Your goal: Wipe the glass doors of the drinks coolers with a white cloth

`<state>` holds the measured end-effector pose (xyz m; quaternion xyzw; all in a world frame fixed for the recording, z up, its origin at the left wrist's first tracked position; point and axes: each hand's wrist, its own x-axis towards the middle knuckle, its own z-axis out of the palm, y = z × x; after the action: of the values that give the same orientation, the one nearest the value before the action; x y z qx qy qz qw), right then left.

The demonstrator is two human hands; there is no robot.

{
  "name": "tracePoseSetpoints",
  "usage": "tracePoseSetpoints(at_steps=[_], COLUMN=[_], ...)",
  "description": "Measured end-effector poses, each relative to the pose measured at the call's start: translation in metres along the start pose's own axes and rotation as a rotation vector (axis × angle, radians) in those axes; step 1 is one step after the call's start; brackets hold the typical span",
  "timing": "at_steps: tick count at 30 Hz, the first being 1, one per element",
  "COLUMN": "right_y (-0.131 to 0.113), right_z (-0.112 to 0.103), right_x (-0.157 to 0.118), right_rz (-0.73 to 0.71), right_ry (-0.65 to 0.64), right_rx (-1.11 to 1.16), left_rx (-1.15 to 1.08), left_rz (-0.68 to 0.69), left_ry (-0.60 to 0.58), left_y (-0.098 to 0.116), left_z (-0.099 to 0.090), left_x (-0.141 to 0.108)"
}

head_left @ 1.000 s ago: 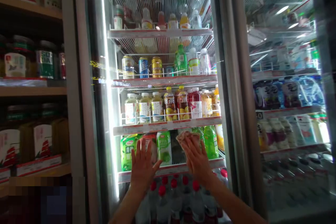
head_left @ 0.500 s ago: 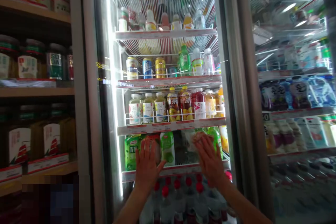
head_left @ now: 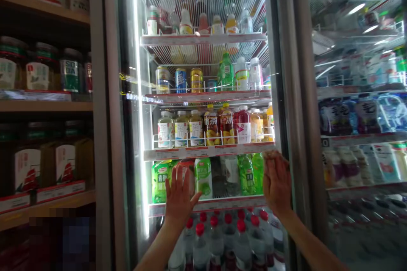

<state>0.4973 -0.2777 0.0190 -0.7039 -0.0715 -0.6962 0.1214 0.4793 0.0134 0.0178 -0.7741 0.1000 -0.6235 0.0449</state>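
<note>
A closed glass door [head_left: 219, 230] stands before the lit shelves of a drinks cooler. Flat against the glass, fingers spread, is my left hand [head_left: 179, 197], in front of green packs and a dark red-lidded container on the low shelf. My right hand [head_left: 278, 184] presses a crumpled brownish cloth [head_left: 271, 155] to the glass near the door's right edge, beside a green pouch [head_left: 247, 175]. Part of the cloth is hidden under the fingers. Between the hands, behind the glass, stands a green and white bottle [head_left: 203, 178].
A metal door frame [head_left: 300, 106] runs up on the right, with a second cooler beyond it. Wooden shelves [head_left: 47, 106] with jars are on the left. Red-capped bottles [head_left: 241, 241] stand low inside the cooler.
My right hand has slid right across the glass with the cloth, uncovering the green pouches. My left hand has stayed in nearly the same place. The view has shifted slightly.
</note>
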Motion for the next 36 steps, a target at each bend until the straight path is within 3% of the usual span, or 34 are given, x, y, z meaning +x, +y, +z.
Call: tracePoseSetpoints(at_steps=[2, 3, 6, 8, 12, 14, 18, 20, 22, 24, 26, 28, 32, 34, 36], right_y=[-0.001, -0.006, -0.021, -0.018, 0.007, 0.005, -0.021, -0.022, -0.010, 0.002, 0.001, -0.013, -0.034, -0.020, 0.003], right_z=[0.000, 0.000, -0.001, -0.002, -0.003, -0.003, -0.005, -0.006, -0.006, -0.005, -0.004, -0.004, -0.008, -0.009, -0.008], right_x=[0.003, 0.003, -0.004, -0.006, 0.004, 0.007, -0.002, -0.006, -0.004, 0.000, 0.000, -0.006, -0.016, -0.009, 0.000], right_rz=[0.075, 0.041, -0.213, -0.286, -0.003, 0.060, -0.243, -0.338, -0.240, -0.049, 0.052, -0.038, -0.390, -0.339, -0.167], right_ry=[0.039, 0.009, -0.159, -0.203, -0.010, 0.018, -0.198, -0.252, -0.168, -0.037, 0.002, -0.071, -0.298, -0.240, -0.109], right_rx=[-0.012, 0.006, 0.094, 0.093, -0.022, -0.033, 0.080, 0.100, 0.055, -0.016, -0.052, -0.017, 0.089, 0.059, -0.012], left_rx=[-0.005, -0.007, -0.007, -0.002, -0.011, -0.018, -0.011, -0.005, -0.008, -0.020, -0.035, -0.039, -0.028, -0.028, -0.031], left_rz=[-0.001, -0.001, 0.000, 0.005, 0.006, 0.003, 0.007, 0.009, 0.009, 0.007, 0.001, -0.006, -0.010, -0.012, -0.014], left_ry=[0.001, 0.005, 0.011, 0.015, 0.009, 0.003, -0.001, 0.001, 0.009, 0.015, 0.011, 0.005, 0.008, 0.002, -0.005], left_y=[0.000, 0.000, 0.000, -0.001, -0.001, -0.001, -0.001, -0.001, -0.001, 0.000, 0.000, 0.000, 0.000, 0.000, 0.000], left_z=[0.000, 0.001, 0.001, 0.002, 0.002, 0.002, 0.000, 0.000, 0.001, 0.001, 0.002, 0.002, 0.002, 0.002, 0.003], left_x=[0.000, 0.000, 0.000, 0.000, -0.001, -0.001, 0.000, 0.000, -0.001, -0.001, -0.001, -0.002, -0.002, -0.002, -0.002])
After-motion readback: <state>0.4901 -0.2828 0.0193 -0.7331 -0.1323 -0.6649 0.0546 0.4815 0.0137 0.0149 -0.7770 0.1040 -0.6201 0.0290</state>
